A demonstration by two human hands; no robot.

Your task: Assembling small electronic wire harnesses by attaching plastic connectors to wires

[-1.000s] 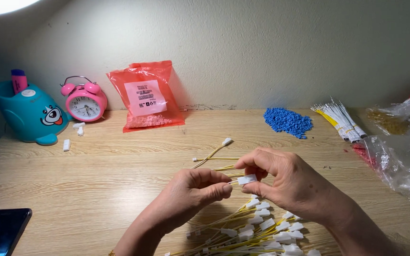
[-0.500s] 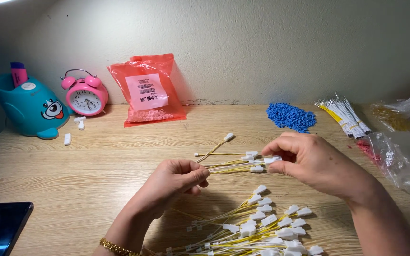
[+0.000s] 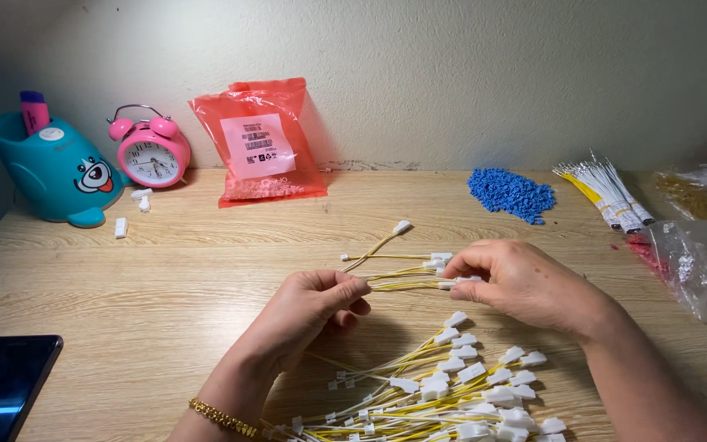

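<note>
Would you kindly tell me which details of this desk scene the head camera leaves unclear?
- Left hand: its curled fingers hide how many thin yellow wires with white plastic connectors it pinches.
- Right hand: its fingertips cover the connector it grips.
- Loose heap of yellow wires: cut off by the bottom edge.
- Black smartphone: cropped at the lower left corner.
- Clear plastic bags: cut by the right edge, contents blurred.
- Pink alarm clock: hands too small to read.

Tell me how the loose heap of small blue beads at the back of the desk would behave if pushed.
The heap of small blue plastic beads would probably scatter rather than slide as one, since nothing contains it on the wooden desk. Each piece looks tiny and light; stray ones may roll.
</note>
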